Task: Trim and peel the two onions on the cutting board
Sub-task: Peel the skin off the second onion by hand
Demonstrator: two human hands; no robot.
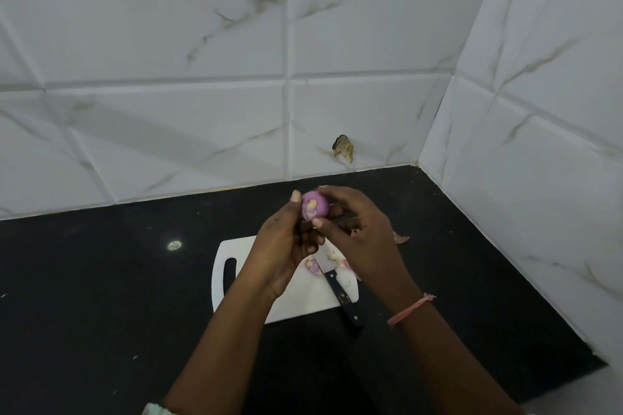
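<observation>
A small purple onion with a pale cut end is held in the air above the far edge of the white cutting board. My left hand grips it from the left and below. My right hand pinches it from the right with thumb and fingers. A second purple onion piece lies on the board beside a black-handled knife, whose blade is partly hidden under my hands. Pale trimmings lie near the blade.
The board sits on a black countertop in a corner of white marble-tiled walls. A scrap of onion skin lies on the counter right of the board. A chipped spot marks the back wall.
</observation>
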